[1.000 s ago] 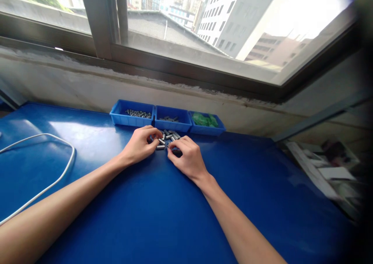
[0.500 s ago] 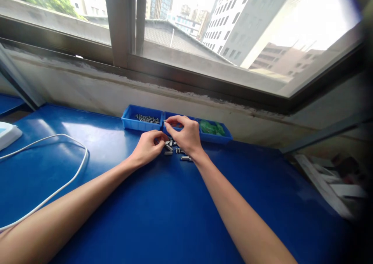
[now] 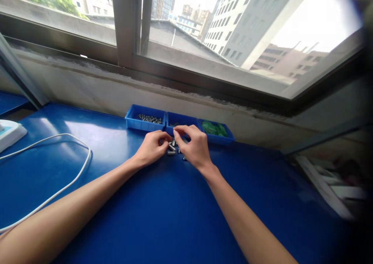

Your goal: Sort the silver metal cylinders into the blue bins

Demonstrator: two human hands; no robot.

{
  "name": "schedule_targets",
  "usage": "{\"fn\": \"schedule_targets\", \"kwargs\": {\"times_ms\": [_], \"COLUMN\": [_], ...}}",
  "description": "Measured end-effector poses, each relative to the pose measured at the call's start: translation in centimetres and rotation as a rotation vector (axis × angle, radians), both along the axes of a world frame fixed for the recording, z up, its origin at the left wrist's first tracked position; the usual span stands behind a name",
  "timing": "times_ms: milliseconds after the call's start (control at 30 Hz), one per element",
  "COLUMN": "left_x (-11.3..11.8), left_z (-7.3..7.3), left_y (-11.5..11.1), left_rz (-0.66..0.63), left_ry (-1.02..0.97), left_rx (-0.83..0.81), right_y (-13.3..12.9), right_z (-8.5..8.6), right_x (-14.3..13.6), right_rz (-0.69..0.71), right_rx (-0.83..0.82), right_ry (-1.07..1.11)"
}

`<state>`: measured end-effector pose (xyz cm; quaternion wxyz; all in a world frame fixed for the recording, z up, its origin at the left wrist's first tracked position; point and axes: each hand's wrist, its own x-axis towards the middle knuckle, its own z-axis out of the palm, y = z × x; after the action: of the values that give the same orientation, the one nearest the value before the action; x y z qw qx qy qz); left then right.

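My left hand (image 3: 154,145) is closed, thumb and forefinger curled together at the left side of a small heap of metal cylinders (image 3: 171,152). What it pinches, if anything, is hidden by the fingers. Close by on the right, my right hand (image 3: 194,144) hovers over the heap in front of the middle blue bin (image 3: 183,119). Its thumb and forefinger come together in a pinch, and whatever lies between the tips is too small to name. Part of the heap is covered by this hand.
Along the wall stand a left blue bin (image 3: 145,125) of small metal parts (image 3: 150,118) and a right blue bin (image 3: 223,139) with green pieces (image 3: 214,128). A white cable (image 3: 78,174) loops across the blue table (image 3: 163,217). A white device (image 3: 11,134) sits far left.
My right hand has come down and to the right, from the middle bin's front edge toward the heap, covering more cylinders. My left hand stays by the heap. The view has shifted slightly.
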<state>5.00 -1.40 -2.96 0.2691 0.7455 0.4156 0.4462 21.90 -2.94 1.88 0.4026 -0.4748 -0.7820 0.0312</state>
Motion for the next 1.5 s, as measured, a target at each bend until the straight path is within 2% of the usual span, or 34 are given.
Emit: {"fn": "schedule_targets", "kwargs": {"times_ms": [167,267,900,1200,1500], "left_x": [-0.1,-0.2,-0.3,-0.2,0.0], "left_z": [-0.1,0.0,0.2,0.1,0.2], "left_y": [-0.1,-0.3,-0.5,-0.5,-0.4], "left_rz": [0.002,0.011,-0.007,-0.006,0.014], "left_ry": [0.031,0.044,0.086,0.055,-0.006], "left_rx": [0.01,0.01,0.023,0.013,-0.052], "right_y": [-3.2,-4.1,-4.7,-4.6,-4.3], "right_z": [-2.6,-3.3,-3.3,-4.0,-3.3], "right_x": [3.5,4.3,3.5,3.1,3.1], "right_rz": [-0.059,-0.089,-0.078,-0.014,0.022], "right_rx": [-0.01,-0.016,-0.078,-0.063,0.117], "right_ry": [-0.038,-0.078,-0.285,-0.149,-0.013]}}
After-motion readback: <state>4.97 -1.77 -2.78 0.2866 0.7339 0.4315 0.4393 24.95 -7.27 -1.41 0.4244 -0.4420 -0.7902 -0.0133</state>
